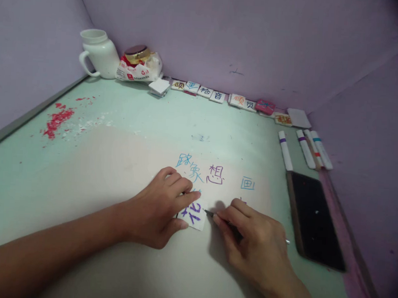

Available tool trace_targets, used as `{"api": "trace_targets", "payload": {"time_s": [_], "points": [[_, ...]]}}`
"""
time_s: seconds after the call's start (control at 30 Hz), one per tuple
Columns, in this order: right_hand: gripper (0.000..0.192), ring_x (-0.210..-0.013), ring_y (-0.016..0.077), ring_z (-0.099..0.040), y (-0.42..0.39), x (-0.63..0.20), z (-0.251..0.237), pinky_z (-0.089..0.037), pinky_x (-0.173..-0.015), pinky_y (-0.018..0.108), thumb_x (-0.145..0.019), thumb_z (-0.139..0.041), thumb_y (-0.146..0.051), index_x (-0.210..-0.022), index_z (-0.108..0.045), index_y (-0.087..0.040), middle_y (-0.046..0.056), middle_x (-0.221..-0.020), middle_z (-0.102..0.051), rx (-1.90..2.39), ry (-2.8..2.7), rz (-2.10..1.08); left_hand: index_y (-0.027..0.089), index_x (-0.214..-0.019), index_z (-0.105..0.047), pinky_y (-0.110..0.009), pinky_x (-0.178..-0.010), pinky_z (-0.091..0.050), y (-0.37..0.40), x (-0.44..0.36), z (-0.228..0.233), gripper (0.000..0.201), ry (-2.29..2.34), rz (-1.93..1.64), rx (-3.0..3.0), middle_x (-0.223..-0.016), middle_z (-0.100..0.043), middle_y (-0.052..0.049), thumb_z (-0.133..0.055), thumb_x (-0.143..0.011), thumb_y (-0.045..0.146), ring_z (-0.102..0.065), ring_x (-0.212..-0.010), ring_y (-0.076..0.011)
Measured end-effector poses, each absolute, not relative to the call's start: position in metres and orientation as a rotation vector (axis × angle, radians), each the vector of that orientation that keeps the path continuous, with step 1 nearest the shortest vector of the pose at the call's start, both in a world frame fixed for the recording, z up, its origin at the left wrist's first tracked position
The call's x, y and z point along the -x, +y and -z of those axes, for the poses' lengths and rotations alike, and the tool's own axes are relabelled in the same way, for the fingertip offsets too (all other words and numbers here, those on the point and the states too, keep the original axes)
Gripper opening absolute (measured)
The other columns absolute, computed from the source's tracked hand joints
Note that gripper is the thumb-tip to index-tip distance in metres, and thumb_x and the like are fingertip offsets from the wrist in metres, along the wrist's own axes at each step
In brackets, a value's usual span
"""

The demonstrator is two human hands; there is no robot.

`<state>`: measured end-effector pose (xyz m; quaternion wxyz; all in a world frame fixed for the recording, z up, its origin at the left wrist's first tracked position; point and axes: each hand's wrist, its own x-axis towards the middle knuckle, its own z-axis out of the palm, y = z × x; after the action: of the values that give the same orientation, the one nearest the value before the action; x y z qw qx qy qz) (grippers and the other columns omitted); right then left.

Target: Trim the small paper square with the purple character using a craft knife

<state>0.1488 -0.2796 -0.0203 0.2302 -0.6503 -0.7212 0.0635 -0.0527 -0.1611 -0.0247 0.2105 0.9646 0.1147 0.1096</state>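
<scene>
On the table point(147, 115), left to right: a mug point(104, 55) at the back; the left hand point(159, 209), thumb and forefinger spread, resting on a purple-marked card point(197, 223) that lies flat beneath it; a pen point(210, 213), its tip at the card's right edge, pinched between thumb and fingers of the right hand point(257, 239); white markers point(286, 151), lying behind a phone point(317, 222).

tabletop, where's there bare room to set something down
Widest free patch: between the red flakes and the left forearm. Another lies between the row of cards and the handwritten characters, faintly smudged. Crowded: the back edge, with mug, wrapper and cards; the right side, with markers and phone; and the written card, left hand on it, right hand beside it.
</scene>
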Motion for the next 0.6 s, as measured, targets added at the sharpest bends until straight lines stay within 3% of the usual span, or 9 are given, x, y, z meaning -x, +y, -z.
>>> {"api": "trace_targets", "payload": {"time_s": [0.2, 0.4, 0.6], "points": [[0.020, -0.050, 0.0097, -0.049, -0.2830, -0.1516, 0.0178, -0.029, -0.047, 0.025, -0.087, -0.052, -0.023, -0.069, -0.061, -0.021, -0.003, -0.061, -0.052, 1.707, -2.001, -0.392, 0.010, -0.121, -0.053, -0.055, -0.090, -0.033, -0.1613, 0.0526, 0.0247, 0.042, 0.332, -0.303, -2.677, -0.100, -0.053, -0.013, -0.050, -0.085, 0.031, -0.046, -0.090, -0.0290], [0.012, -0.056, 0.0094, -0.053, -0.2872, -0.1528, 0.0231, -0.031, -0.052, 0.024, -0.089, -0.056, -0.022, -0.082, -0.065, -0.022, -0.003, -0.068, -0.059, 1.698, -1.910, -0.105, 0.010, -0.121, -0.054, -0.054, -0.091, -0.034, -0.1631, 0.0534, 0.0246, 0.042, 0.342, -0.287, -2.683, -0.101, -0.054, -0.014, -0.050, -0.085, 0.031, -0.047, -0.092, -0.0293], [0.020, -0.056, 0.0111, -0.056, -0.2853, -0.1497, 0.0246, -0.031, -0.054, 0.029, -0.091, -0.052, -0.018, -0.090, -0.070, -0.025, -0.005, -0.076, -0.070, 1.676, -2.112, 0.162, 0.011, -0.118, -0.055, -0.054, -0.092, -0.035, -0.1648, 0.0533, 0.0262, 0.040, 0.362, -0.353, -2.682, -0.102, -0.054, -0.014, -0.050, -0.083, 0.028, -0.048, -0.091, -0.0288]]}}
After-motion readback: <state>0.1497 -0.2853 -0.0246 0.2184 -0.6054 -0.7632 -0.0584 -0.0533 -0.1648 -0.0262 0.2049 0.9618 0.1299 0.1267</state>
